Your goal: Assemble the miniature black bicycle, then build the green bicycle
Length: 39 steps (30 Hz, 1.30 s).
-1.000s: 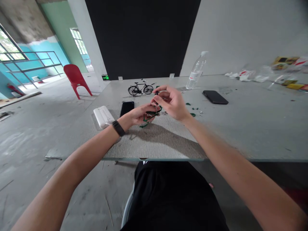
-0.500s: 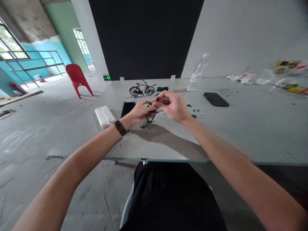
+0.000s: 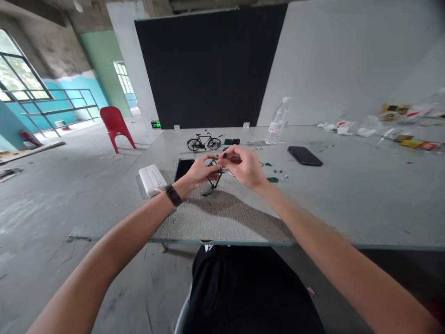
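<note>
My left hand [image 3: 200,171], with a dark watch on its wrist, is closed around a small green model bicycle frame [image 3: 213,184], held just above the table. My right hand [image 3: 245,167] meets it at the frame's top, thumb and fingertips pinched on a small black part [image 3: 224,156]. Fingers hide how that part and the frame touch. Behind the hands stands a finished black model bicycle [image 3: 204,142]. Small green parts [image 3: 272,179] lie to the right of my right hand.
A white power bank-like case [image 3: 152,180] and a dark phone [image 3: 183,169] lie at left. Another black phone [image 3: 305,156], a clear plastic bottle [image 3: 277,121] and crumpled packaging [image 3: 356,127] are at right. The table's front edge [image 3: 243,243] runs before my lap.
My view has tilted upward, so the table appears lower. Both hands stay together at the green frame, with the right still pinching the small black part.
</note>
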Each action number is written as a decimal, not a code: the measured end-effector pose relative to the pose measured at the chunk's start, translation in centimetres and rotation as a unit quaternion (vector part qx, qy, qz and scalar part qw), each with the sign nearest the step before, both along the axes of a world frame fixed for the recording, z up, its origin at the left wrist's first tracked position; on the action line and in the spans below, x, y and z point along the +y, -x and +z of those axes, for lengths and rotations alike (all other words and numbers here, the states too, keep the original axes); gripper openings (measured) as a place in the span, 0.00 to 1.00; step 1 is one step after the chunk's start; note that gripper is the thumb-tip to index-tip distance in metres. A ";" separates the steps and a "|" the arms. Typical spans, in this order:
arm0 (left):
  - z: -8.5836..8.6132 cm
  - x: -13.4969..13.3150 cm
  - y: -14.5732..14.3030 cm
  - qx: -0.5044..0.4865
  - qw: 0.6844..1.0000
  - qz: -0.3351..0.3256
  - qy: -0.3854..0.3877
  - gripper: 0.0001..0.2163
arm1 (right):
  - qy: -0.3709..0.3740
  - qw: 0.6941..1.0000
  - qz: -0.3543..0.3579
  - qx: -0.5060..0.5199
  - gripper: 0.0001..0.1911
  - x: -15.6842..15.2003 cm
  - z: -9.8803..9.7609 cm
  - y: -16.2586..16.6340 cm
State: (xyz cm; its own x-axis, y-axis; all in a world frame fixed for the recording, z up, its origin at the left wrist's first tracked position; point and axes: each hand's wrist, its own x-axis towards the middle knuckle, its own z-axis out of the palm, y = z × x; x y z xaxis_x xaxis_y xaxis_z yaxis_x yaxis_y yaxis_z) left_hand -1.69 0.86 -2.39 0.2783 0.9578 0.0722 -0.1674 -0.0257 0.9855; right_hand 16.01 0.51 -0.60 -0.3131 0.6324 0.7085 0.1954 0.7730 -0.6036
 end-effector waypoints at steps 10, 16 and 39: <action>0.6 -1.0 -0.6 0.130 0.971 0.025 -0.201 0.24 | -0.089 0.990 -0.075 -0.077 0.15 1.5 0.0 -2.6; 0.4 -1.2 -0.5 0.184 0.945 0.050 -0.266 0.29 | -0.097 0.981 -0.050 -0.162 0.17 1.4 0.0 -2.3; -1.2 0.7 -0.4 0.060 0.976 0.105 -0.183 0.14 | -0.077 0.984 -0.145 -0.069 0.18 2.5 -0.6 -3.1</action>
State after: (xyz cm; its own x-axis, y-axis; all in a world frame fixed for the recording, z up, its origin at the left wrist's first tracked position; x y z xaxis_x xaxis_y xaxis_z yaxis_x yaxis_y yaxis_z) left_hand -1.34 1.61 -3.54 0.1064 0.9107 0.3991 -0.0036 -0.4010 0.9161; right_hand 19.06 2.99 -1.25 -0.2358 0.5986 0.7655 0.4935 0.7524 -0.4363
